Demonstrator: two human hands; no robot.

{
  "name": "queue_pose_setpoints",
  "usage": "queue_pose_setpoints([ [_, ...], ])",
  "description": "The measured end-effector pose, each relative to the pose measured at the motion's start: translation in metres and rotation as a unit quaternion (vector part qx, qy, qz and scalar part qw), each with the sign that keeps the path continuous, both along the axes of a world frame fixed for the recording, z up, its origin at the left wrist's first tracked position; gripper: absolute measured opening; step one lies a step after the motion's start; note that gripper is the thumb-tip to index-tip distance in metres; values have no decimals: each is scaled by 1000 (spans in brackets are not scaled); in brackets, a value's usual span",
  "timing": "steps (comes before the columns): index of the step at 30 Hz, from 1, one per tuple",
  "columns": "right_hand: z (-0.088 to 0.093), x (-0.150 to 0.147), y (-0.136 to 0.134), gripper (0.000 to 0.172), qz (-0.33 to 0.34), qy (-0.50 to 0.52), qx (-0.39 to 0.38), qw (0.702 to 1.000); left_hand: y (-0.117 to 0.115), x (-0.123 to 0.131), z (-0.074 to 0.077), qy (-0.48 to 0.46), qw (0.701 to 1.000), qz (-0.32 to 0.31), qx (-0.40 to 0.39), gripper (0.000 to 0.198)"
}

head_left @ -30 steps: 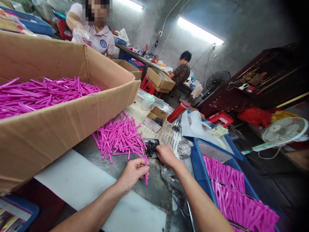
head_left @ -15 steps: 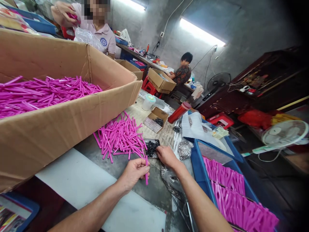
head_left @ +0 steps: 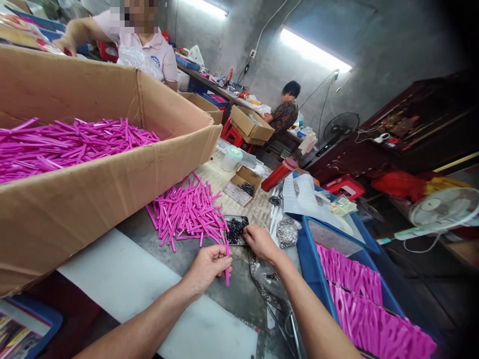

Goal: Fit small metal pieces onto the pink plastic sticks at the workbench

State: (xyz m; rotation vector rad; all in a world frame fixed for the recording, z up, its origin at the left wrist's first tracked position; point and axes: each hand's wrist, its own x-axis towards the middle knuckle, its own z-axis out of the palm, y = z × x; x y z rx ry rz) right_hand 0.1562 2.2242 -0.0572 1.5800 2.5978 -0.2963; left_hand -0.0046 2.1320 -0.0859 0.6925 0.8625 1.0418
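Two hands — left grip clamped on pink stick, right grip unclear at tray; pile beside.

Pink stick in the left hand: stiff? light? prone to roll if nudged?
Probably stiff: the pink stick hangs straight from the left hand, pinched at one spot only. Likely light, since fingertips alone hold it. Rolling looks limited: those in the loose pile lie criss-crossed in a heap, though their cross-section is too small to tell.

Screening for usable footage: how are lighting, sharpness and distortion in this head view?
Head view: the left hand and its pink stick are sharp and evenly lit; the tube light blows out; wide-angle distortion tilts the room; the right edge fades to black.
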Motion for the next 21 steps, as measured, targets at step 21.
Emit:
queue_pose_setpoints([
  [21, -13, -45, -82, 17, -240, 713, -242, 613, 1, 2, -3, 25, 997, 29, 62, 25],
])
